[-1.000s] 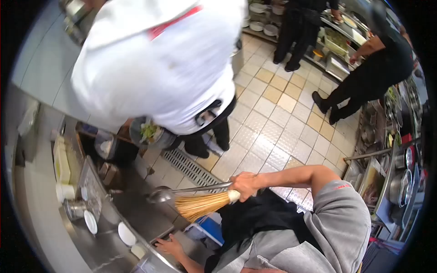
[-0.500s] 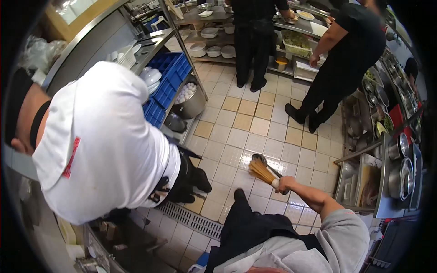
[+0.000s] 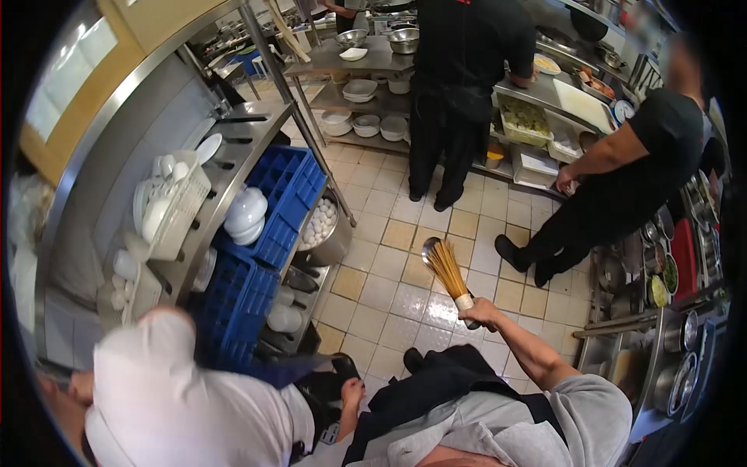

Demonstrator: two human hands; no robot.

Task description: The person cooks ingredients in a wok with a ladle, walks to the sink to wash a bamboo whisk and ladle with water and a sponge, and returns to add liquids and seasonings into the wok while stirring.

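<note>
— "Gripping two tools at once, your right hand (image 3: 481, 313) wraps its fingers round the brush (image 3: 447, 272) and, it seems, the ladle (image 3: 429, 248)!"

— "Why paired like that?"

— "Probably so your one arm carries both, business ends pointing away from your apron (image 3: 436, 389)."

— "And against your fingers?"

— "White binding sits just beyond them; bristles fan outward above the tiled floor (image 3: 405, 303), the ladle's bowl beside their tips."

— "Your left hand (image 3: 353, 392)?"

— "Low, near your apron, fingers looking loosely curled; I can't tell you whether they hold anything."
</note>
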